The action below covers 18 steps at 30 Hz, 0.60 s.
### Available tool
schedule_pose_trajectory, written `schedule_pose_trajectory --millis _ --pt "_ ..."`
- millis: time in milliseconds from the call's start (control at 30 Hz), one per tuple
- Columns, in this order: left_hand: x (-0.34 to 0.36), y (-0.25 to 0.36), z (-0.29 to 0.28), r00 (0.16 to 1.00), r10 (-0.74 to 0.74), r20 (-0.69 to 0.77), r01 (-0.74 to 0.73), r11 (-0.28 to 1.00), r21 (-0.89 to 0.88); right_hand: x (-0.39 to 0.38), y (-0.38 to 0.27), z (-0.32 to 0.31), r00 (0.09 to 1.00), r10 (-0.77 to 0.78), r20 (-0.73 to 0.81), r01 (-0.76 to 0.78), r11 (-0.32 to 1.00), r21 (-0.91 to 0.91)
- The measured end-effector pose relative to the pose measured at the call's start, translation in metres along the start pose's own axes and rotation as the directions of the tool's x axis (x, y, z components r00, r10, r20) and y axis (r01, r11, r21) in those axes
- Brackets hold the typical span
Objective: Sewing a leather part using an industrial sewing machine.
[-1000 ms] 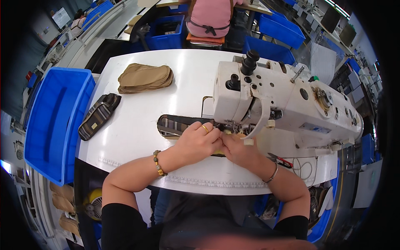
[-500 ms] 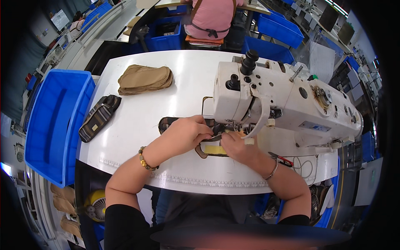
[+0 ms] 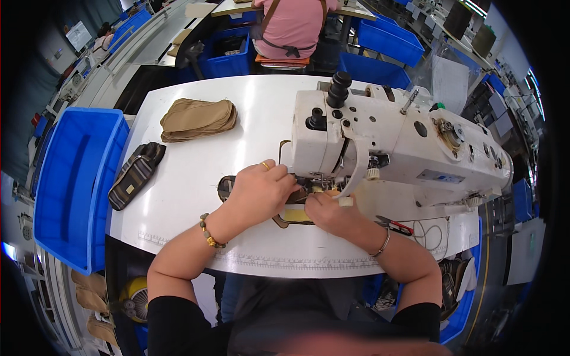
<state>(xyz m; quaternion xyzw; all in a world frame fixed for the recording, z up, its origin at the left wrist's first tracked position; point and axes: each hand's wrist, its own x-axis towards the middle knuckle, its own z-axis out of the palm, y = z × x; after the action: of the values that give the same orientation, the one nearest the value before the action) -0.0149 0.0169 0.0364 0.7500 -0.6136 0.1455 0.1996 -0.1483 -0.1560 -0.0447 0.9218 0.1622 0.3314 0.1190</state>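
A white industrial sewing machine (image 3: 392,160) stands on the white table (image 3: 208,160). My left hand (image 3: 264,193) is closed on the striped dark fabric piece (image 3: 227,188) just left of the presser foot, with fingertips at its edge. My right hand (image 3: 326,209) pinches the same piece below the foot, where a yellow strip (image 3: 297,215) and a brown edge show; the fingertips are partly hidden. A stack of tan oval pieces (image 3: 196,118) lies at the back left, and another striped fabric item (image 3: 135,178) rests near the left edge.
An empty blue bin (image 3: 77,184) stands beside the table's left end. Red-handled scissors (image 3: 401,227) lie right of my right hand. Beyond the table, a person in pink (image 3: 284,26) sits among blue crates (image 3: 389,38).
My left hand moved left and down from near my right hand, then shifted slightly back up toward the foot. The yellow strip became visible. The whole view has shifted slightly.
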Motion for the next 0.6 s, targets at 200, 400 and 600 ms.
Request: schedule_pose_trajectory --millis 200,400,600 --pt "0.011 -0.028 0.005 0.751 -0.486 0.447 0.615 0.762 -0.205 0.010 0.001 -0.017 0.999 0.045 -0.009 -0.044 0.995 0.084" --pt "-0.003 -0.028 0.021 0.991 -0.120 0.055 0.131 0.930 -0.345 0.012 0.005 -0.016 0.992 0.091 -0.089 -0.075 0.982 0.171" --pt "-0.006 -0.011 0.015 0.982 0.180 0.059 -0.164 0.964 -0.208 0.009 0.003 -0.015 0.981 0.183 -0.059 -0.158 0.942 0.295"
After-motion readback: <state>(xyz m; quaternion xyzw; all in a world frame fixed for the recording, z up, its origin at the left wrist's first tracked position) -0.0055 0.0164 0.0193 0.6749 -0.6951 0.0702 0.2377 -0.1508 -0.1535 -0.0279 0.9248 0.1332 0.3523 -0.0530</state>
